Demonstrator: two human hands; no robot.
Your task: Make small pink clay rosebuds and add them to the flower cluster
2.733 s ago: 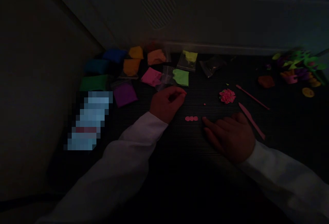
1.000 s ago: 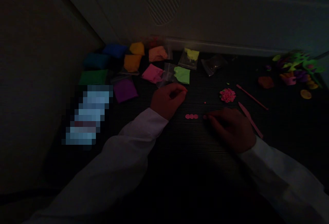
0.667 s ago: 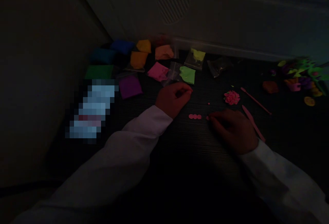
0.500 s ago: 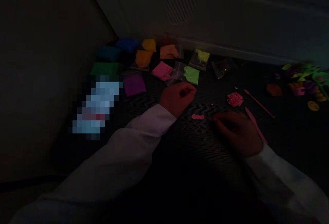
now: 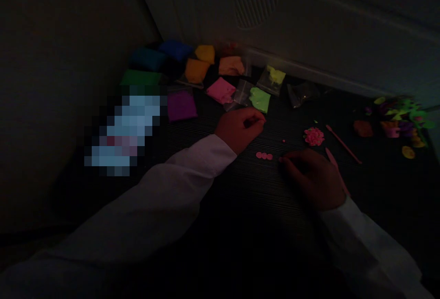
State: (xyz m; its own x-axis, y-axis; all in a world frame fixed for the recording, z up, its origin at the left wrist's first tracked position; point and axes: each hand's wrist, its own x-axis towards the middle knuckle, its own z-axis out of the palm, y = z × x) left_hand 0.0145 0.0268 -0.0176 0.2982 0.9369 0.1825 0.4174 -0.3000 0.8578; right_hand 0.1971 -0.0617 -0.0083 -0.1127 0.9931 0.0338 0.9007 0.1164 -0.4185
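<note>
My left hand (image 5: pixel 239 128) is closed in a pinch just in front of the green clay packet; whatever its fingertips hold is too small to make out. Lower and to the right, my right hand (image 5: pixel 311 177) rests by the table with thumb and forefinger pinched together, their contents unclear in the dark. Left of those fingertips lies a row of three flat pink clay discs (image 5: pixel 264 156), edges overlapping. A tiny pink ball (image 5: pixel 283 141) sits above the right hand's fingertips. Beyond that hand is a pink clay flower (image 5: pixel 314 137) with green at its edge.
Two pink modelling tools, a thin one (image 5: pixel 343 144) and a wider one (image 5: pixel 332 157), lie right of the flower. Clay packets, including purple (image 5: pixel 182 106) and pink (image 5: pixel 221 90), line the back. A blurred bright screen (image 5: pixel 127 127) is at left, colourful clay figures (image 5: pixel 405 120) at far right.
The camera view has turned slightly, shifting the background. Both hands keep their pinches in nearly the same places; the discs and ball stay put.
</note>
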